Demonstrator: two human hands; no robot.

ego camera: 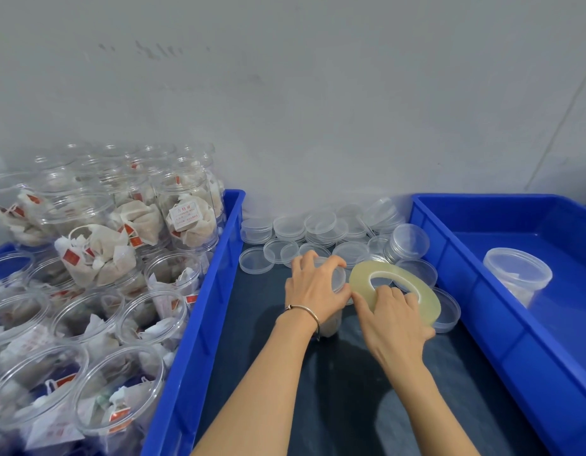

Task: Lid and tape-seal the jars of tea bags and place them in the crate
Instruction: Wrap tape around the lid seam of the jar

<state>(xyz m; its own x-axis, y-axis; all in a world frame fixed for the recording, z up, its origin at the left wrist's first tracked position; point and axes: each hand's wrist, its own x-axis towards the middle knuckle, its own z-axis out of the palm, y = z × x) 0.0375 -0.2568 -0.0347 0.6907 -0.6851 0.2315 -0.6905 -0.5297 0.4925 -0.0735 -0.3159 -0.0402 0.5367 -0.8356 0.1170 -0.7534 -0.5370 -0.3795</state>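
1. Two blue crates: left crate (199, 307), right crate (482, 291).
2. One roll of clear tape (397, 287).
3. One lidded jar (515, 274) in the right crate.
4. One jar (332, 320) standing on the bench (334, 406).
5. Loose clear lids (286, 228): roughly twenty; overlap prevents an exact count.
6. Jars of tea bags (186, 209) in the left crate: well over a dozen, stacked, exact number unclear.
7. Two hands: left hand (313, 291), right hand (392, 315).

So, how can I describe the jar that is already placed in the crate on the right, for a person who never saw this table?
Start at the blue crate on the right, beside the dark work surface where both hands work. One clear lidded jar sits inside it, tilted. It is alone there, while every other jar is crowded into the left crate, many without lids.
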